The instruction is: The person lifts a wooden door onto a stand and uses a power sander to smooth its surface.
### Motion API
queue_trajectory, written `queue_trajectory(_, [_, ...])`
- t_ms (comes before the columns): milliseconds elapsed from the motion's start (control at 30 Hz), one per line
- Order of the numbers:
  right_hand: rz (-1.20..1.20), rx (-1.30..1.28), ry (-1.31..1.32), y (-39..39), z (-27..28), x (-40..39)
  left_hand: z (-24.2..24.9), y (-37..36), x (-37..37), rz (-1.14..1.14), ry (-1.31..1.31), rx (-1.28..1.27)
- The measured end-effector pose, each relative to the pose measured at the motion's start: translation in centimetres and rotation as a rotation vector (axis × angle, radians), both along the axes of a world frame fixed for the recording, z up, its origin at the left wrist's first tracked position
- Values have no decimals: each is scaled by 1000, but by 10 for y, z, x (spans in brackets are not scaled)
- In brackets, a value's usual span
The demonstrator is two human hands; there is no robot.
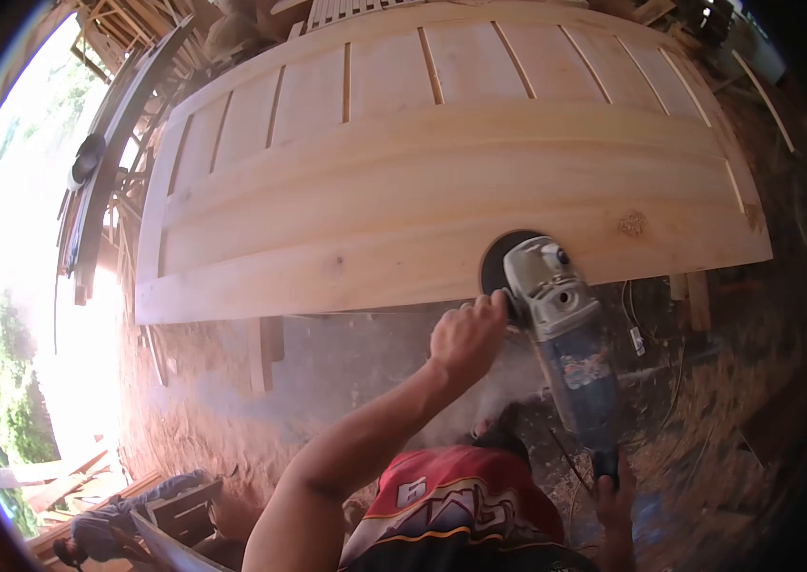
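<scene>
An angle grinder (564,324) with a grey head, a blue body and a dark round disc (504,259) rests its disc on the near edge of a large pale wooden door (356,219). My left hand (468,334) is closed around the grinder's side handle, close to the disc. At the lower right, my right hand (615,496) wraps the rear end of the tool; its fingers show only in part. The door lies flat, with long grooves across its far half. A dark knot patch (631,224) marks the wood right of the disc.
Sawdust and shavings cover the ground (203,391) below the door. A cord with a white plug or connector (637,340) hangs right of the grinder. Stacked timber (118,143) stands at the left. Another person (127,515) is at the lower left.
</scene>
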State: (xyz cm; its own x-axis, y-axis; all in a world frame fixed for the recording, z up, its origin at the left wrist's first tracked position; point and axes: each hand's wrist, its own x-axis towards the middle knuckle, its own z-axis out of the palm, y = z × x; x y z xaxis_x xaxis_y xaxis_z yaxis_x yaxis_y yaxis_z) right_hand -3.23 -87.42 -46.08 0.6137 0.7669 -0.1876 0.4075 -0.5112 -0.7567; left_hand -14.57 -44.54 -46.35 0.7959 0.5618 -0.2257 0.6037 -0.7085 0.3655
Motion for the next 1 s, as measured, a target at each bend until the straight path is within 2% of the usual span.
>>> queue_trajectory(33, [-29,7,-20,2,5,3,1,-6,11,-25,-20,9])
queue_trajectory(67, [-104,-77,165,1,18,4,1,-8,15,-51,-41,20])
queue_trajectory(200, [-38,-47,158,3,2,0,-2,2,-8,52,-31,-23])
queue_trajectory(367, [191,64,93,91,9,-41,-2,36,-112,258,71,-20])
queue_trajectory(467, [408,119,-63,148,0,-76,-5,65,-190,378,95,0])
queue_trajectory(567, [476,151,104,218,3,-122,-33,105,-277,459,-21,78])
queue_trajectory(700, [585,186,205,279,-6,-168,-36,154,-346,524,-23,108])
queue_trajectory(833, [567,174,204,289,-6,-166,-36,172,-341,478,-28,122])
queue_trajectory(967, [428,155,226,241,-4,-120,-35,148,-264,412,33,121])
queue_trajectory(1000, [379,139,243,220,-3,-105,-17,135,-231,383,32,75])
